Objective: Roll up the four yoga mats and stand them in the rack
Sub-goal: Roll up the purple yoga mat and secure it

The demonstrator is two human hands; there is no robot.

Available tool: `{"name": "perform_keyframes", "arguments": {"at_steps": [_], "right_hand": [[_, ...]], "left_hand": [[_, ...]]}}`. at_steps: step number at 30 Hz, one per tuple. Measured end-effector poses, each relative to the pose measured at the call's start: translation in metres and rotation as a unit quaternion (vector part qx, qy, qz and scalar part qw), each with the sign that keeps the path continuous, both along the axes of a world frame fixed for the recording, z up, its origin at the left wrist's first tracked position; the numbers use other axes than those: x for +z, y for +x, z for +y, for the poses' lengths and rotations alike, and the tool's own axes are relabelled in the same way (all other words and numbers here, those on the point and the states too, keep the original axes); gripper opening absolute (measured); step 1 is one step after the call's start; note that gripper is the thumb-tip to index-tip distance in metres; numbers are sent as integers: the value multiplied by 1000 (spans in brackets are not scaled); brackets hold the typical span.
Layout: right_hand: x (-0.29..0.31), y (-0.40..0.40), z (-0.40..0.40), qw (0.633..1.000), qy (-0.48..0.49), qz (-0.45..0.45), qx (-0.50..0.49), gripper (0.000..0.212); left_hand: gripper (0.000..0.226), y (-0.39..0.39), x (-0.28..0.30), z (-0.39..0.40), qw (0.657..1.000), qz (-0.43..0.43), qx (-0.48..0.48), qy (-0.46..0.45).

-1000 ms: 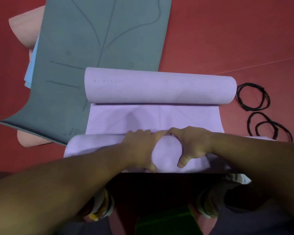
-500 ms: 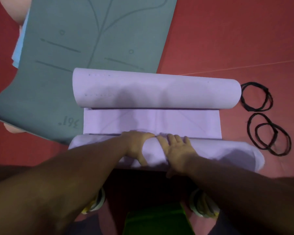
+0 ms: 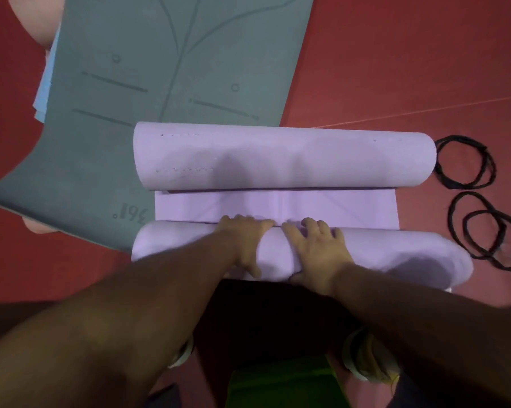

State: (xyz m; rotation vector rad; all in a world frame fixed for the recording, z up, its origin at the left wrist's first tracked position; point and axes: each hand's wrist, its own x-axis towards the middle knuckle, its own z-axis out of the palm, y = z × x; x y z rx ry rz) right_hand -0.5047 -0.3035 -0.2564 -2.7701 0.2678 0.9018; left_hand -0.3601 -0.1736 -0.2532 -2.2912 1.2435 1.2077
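A purple yoga mat (image 3: 278,207) lies across the red floor, rolled from both ends. Its far roll (image 3: 283,157) is thick and tight. The near roll (image 3: 395,254) is looser and flares at its right end. A narrow flat strip separates them. My left hand (image 3: 245,245) and my right hand (image 3: 316,254) sit side by side on the middle of the near roll, fingers draped over its far edge and thumbs on its near side. A grey-green mat (image 3: 160,69) lies flat behind, its corner under the purple mat.
A pink mat (image 3: 33,22) and a light blue mat (image 3: 45,86) peek out beneath the grey-green one at the left. Black elastic loops (image 3: 466,163) (image 3: 489,231) lie on the floor right of the purple mat. My shoes (image 3: 366,363) are close behind the near roll.
The near roll has turned forward and the flat strip between the rolls has narrowed. My right hand shifted from its fingertips on the strip to lying over the roll.
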Motion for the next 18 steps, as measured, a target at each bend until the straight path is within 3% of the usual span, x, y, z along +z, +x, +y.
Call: {"name": "perform_keyframes", "arguments": {"at_steps": [3,5,9,13,18], "right_hand": [[-1,-9,7,998,-37,-11,51,127],[-9,-9,9,997,-48,-5,54,114],[-19,12,-10,999,-15,-5,46,110],[-16,33,-28,998,38,40,39,101],[-28,28,-24,999,16,30,32,118]], "left_hand": [[130,9,-5,-5,1000,21,16,14],[131,1,-11,5,1000,-12,25,6],[118,-6,-12,17,996,-66,37,-50],[135,-18,-15,15,992,-123,-5,-22],[137,-11,-26,6,992,-124,-9,5]]}}
